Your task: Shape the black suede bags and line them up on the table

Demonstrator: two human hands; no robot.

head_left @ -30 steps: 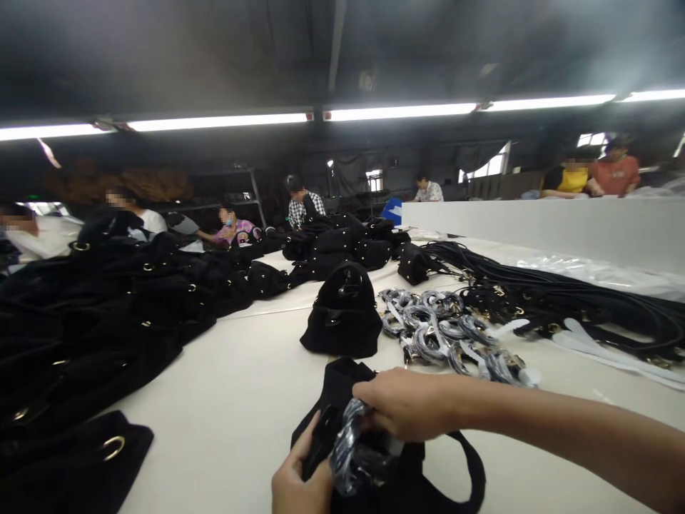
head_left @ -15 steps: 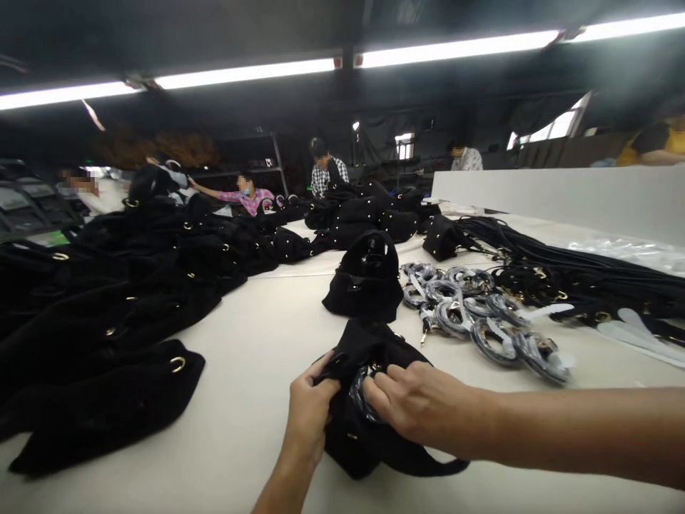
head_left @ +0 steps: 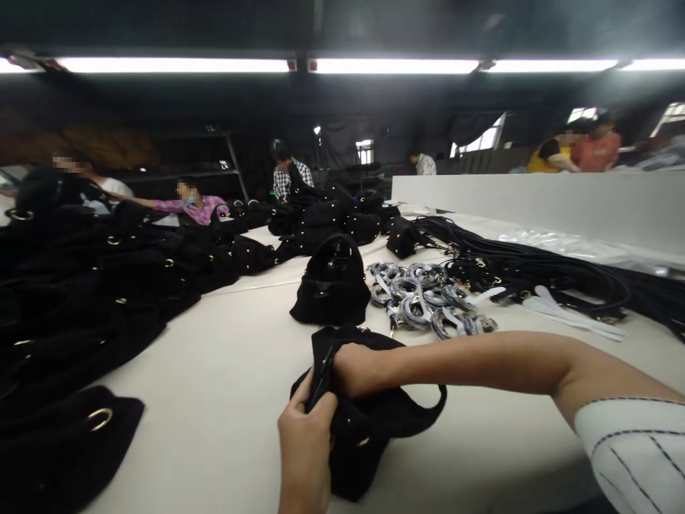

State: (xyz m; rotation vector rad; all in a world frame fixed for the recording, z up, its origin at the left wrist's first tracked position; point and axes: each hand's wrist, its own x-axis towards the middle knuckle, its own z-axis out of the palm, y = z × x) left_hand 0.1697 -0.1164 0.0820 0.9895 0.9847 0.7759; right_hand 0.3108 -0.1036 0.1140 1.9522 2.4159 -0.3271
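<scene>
A black suede bag (head_left: 374,421) lies on the white table (head_left: 225,400) just in front of me. My left hand (head_left: 306,435) grips the near edge of the bag's mouth, fingers closed on the fabric. My right hand (head_left: 350,371) is pushed down into the bag's opening, its fingers hidden inside, so what it holds cannot be seen. The plastic-wrapped chain bundle from before is out of sight.
Another black bag (head_left: 330,285) stands upright behind. Several plastic-wrapped chain bundles (head_left: 422,303) lie to its right, beside a heap of black straps (head_left: 535,275). A big pile of black bags (head_left: 90,293) covers the left side. Several people work at the far tables.
My right hand has pushed the wrapped chain bundle down into the bag and sunk in to the wrist. My left hand kept its hold on the bag's edge.
</scene>
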